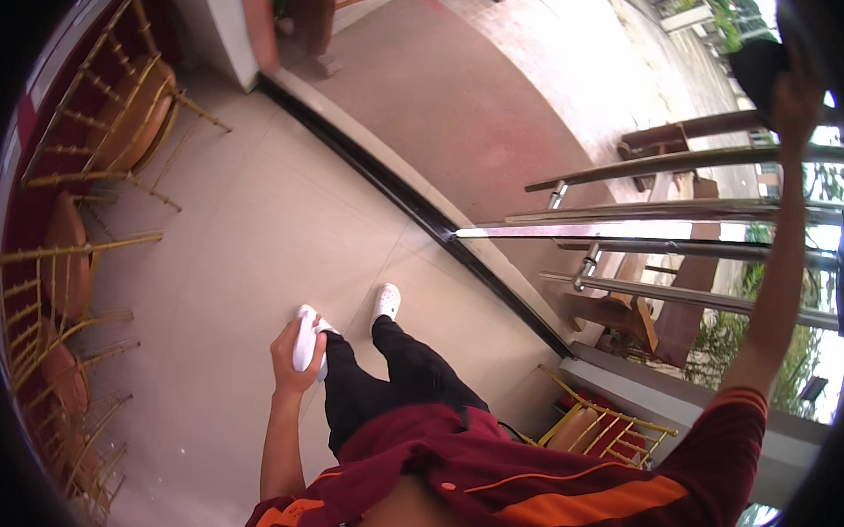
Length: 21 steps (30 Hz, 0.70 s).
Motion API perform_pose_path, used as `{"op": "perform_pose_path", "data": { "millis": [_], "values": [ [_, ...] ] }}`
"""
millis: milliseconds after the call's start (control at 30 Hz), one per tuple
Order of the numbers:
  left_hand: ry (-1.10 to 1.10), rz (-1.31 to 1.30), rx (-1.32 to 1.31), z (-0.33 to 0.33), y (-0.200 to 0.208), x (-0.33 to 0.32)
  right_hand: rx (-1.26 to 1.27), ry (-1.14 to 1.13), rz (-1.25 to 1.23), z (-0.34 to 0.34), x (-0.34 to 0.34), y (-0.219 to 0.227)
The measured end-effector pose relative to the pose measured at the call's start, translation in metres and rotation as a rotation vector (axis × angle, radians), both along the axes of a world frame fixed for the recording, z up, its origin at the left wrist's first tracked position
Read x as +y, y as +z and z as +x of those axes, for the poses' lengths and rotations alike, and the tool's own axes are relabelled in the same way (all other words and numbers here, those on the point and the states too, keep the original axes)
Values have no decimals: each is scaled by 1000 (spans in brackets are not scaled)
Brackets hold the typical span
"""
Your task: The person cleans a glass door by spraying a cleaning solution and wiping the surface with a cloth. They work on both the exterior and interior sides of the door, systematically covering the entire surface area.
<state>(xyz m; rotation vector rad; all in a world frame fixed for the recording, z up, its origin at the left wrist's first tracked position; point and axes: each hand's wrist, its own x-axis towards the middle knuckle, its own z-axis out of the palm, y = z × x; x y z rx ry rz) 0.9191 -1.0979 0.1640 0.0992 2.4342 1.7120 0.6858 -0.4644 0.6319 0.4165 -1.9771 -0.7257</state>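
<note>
Clasping one white bottle (305, 341) in the left hand (293, 357), the right hand (792, 100) grips one dark cloth (759, 66).

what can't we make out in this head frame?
- Dark cloth in the right hand: at the fisheye rim, backlit, kind unclear.
- White object in the left hand: fingers cover most of it, shape unclear.
- Left shoe: mostly behind hand and object.
- Glass door: only handles and reflections read; pane edges lost in glare.
- Gold chairs: cut by the left rim.
</note>
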Motion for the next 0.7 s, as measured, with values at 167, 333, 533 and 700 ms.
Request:
{"op": "perform_pose_path", "data": {
  "millis": [167,333,533,700],
  "values": [
    [-72,-23,13,10,-8,-2,-727,71,-89,10,-55,-279],
    [-99,-9,-38,19,-3,-17,-1028,-172,402,32,-51,-341],
    [-110,-15,89,-3,27,-15,-84,-99,121,30,-28,16],
    [-109,9,201,-36,83,-3,607,-135,-186,30,-17,185]
  ]
}}
